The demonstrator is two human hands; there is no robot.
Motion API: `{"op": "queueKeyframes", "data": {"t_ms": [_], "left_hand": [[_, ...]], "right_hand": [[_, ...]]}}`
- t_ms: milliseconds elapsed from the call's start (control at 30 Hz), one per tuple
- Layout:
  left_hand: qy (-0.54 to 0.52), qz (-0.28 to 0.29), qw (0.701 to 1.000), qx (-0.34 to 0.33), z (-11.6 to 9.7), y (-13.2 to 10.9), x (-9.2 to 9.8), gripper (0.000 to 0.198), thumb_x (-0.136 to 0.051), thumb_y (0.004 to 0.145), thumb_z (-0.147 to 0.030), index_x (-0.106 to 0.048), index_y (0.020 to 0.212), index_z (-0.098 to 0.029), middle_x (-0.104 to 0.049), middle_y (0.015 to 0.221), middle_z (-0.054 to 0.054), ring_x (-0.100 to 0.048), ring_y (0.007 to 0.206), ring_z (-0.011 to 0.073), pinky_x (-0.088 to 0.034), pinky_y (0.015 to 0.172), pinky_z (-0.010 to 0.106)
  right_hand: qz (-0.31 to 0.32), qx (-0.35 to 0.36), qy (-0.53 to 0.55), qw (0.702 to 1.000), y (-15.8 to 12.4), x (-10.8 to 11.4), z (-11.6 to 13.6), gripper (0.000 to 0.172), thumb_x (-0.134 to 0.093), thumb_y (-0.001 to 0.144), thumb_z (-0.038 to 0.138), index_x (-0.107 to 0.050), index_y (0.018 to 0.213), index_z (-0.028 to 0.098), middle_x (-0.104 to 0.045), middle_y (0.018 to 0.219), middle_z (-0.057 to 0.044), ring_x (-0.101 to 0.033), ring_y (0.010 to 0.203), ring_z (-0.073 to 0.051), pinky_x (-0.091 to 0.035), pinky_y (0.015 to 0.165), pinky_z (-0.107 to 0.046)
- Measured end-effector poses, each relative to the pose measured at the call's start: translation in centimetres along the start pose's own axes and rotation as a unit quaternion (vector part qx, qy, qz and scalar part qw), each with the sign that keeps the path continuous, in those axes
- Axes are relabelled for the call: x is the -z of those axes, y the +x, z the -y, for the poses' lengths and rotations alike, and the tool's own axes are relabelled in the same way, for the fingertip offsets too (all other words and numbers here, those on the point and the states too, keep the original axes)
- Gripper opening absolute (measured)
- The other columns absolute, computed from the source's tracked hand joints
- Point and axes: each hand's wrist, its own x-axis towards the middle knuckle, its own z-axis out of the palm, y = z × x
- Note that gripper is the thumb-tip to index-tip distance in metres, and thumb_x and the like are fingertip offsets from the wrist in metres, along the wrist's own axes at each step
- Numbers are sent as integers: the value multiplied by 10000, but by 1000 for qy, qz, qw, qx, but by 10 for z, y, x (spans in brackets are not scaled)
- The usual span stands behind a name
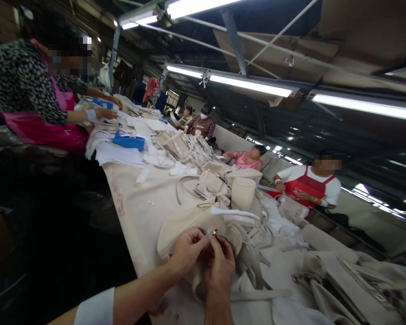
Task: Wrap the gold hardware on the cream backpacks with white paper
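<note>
Head view: the right hand (219, 262) pinched a small gold-coloured metal fitting (214, 232) on the near side of a rounded cream leather-look bag (179, 224), whose length slanted up rightward. The left hand (188, 248), fingertips bunched, was just left of the fitting; its hold was unclear. Under the bag spread a pale table (131, 194); beyond it, co-workers (307, 180) and white tube lights (250, 85).
</note>
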Motion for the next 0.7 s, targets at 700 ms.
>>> {"op": "queueKeyframes", "data": {"t_ms": [700], "left_hand": [[214,-8,947,-240,13,0,7,200,-528,866,-216,-691,758,-179,-649,714,40,-586,689,163,-442,664,261]], "right_hand": [[-23,-33,42,998,7,-3,-2,283,-758,547,248,-575,760,218,-662,636,61,-629,596,-135,-507,558,-240]]}}
